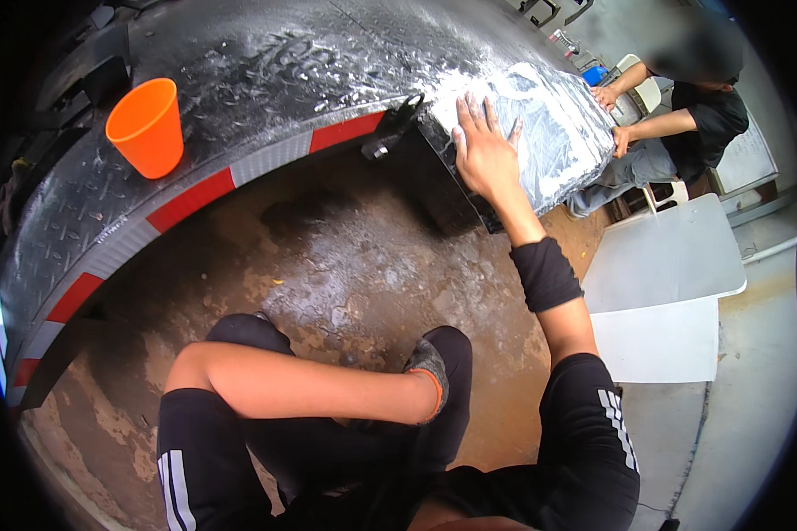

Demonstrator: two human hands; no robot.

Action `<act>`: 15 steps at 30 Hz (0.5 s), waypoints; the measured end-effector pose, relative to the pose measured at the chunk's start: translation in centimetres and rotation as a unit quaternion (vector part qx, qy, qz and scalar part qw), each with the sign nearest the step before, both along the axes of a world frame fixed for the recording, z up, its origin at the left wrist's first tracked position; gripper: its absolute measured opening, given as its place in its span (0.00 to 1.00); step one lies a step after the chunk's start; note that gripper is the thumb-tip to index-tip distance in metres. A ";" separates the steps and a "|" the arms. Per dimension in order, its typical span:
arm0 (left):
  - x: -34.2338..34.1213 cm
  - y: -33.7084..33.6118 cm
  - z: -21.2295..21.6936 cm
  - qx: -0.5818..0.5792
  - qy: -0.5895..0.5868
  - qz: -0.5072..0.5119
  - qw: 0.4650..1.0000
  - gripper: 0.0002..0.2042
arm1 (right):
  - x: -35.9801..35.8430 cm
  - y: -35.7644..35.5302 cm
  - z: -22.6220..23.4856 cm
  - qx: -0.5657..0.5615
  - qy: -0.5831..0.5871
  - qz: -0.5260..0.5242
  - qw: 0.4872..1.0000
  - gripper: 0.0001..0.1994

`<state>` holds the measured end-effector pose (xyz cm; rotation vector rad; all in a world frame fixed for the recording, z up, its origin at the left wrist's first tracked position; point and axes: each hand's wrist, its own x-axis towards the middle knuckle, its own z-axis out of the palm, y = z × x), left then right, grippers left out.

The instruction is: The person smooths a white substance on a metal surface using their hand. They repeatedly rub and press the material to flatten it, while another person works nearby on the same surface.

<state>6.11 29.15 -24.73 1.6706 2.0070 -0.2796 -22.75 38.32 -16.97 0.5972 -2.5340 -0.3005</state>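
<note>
My right hand (487, 150), bare and with whitish smears on its fingers, lies flat with fingers apart. It presses on the near edge of a boxy block (549, 133) with a whitish, wet-looking, wrinkled surface like plastic film. A black side panel (438, 181) drops down below that edge. My left hand (428, 372) wears a dark grey knit glove with an orange cuff and rests against my right knee. Its fingers are mostly hidden, so their pose is unclear. Across the block, another person's two hands (624, 137) touch its far right side.
An orange plastic cup (146, 128) stands on a black tread-plate platform (274, 66) streaked with white. Red and silver reflective tape (190, 199) runs along the platform's curved edge. Wet, stained floor (328, 265) lies below. To the right are a grey-white folding table (673, 257) and chairs.
</note>
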 end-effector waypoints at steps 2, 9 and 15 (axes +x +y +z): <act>0.0 -0.7 0.2 0.093 0.009 -0.016 0.995 0.21 | -3.9 -0.6 1.1 -0.003 0.009 -0.012 1.000 0.26; -1.7 -1.5 4.1 0.070 -0.016 -0.140 0.988 0.11 | -1.9 -0.1 0.2 -0.025 -0.010 0.027 0.999 0.26; -1.2 -2.4 3.2 0.189 -0.021 -0.157 0.969 0.03 | -0.3 0.9 0.6 0.007 -0.007 0.024 1.000 0.26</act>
